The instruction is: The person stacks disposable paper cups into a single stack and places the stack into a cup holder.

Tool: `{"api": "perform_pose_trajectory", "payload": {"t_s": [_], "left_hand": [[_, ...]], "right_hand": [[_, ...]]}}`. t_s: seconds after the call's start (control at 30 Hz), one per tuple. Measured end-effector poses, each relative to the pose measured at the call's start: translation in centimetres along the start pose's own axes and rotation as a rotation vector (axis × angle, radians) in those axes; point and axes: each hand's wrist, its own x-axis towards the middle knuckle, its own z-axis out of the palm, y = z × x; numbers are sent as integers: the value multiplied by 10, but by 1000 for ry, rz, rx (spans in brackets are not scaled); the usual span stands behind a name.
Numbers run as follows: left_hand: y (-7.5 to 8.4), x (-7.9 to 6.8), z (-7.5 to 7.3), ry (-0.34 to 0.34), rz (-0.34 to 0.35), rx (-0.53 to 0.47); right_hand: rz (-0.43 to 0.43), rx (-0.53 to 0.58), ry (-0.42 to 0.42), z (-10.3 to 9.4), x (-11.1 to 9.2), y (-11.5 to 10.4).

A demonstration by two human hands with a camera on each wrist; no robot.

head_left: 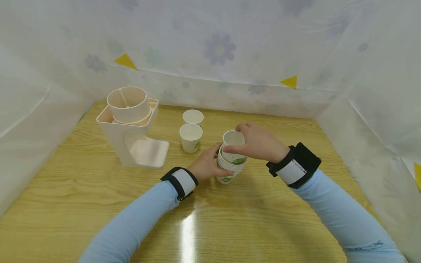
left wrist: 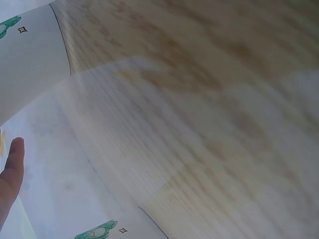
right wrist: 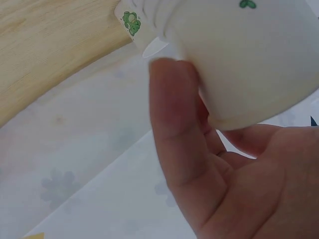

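A stack of nested white paper cups point(head_left: 225, 179) with green prints stands on the wooden table. My left hand point(head_left: 205, 163) grips it from the left, thumb across the near side. At the top of the stack my right hand point(head_left: 261, 143) holds the uppermost paper cup point(head_left: 234, 137) by its rim area, raised partly out of the others. The right wrist view shows that cup point(right wrist: 249, 64) large, between thumb and fingers. Two single paper cups, a near one point(head_left: 190, 140) and a far one point(head_left: 193, 115), stand upright left of the stack. In the left wrist view only one finger point(left wrist: 12, 172) appears.
Farther left stands a cream plastic holder point(head_left: 113, 140) with a round open container point(head_left: 129, 109) on top and a flat base point(head_left: 151, 151). Pale floral sheeting point(head_left: 197, 84) encloses the table's back and sides. Yellow tape pieces point(head_left: 126, 61) stick to it.
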Motion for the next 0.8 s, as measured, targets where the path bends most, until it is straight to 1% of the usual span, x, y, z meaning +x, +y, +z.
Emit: {"api": "perform_pose_trajectory", "payload": {"t_s": [0.1, 0.33, 0.6, 0.8], "left_hand": [[0, 0, 0, -1, 0, -6], [0, 0, -1, -9, -25, -18], [0, 0, 0, -9, -31, -23], [1, -1, -1, -12, -40, -19]], "right_hand": [[-5, -14, 7, 4, 2, 0], [5, -76, 4, 16, 4, -2], [-7, -98, -13, 18, 2, -4], [-14, -92, -3, 19, 1, -3]]}}
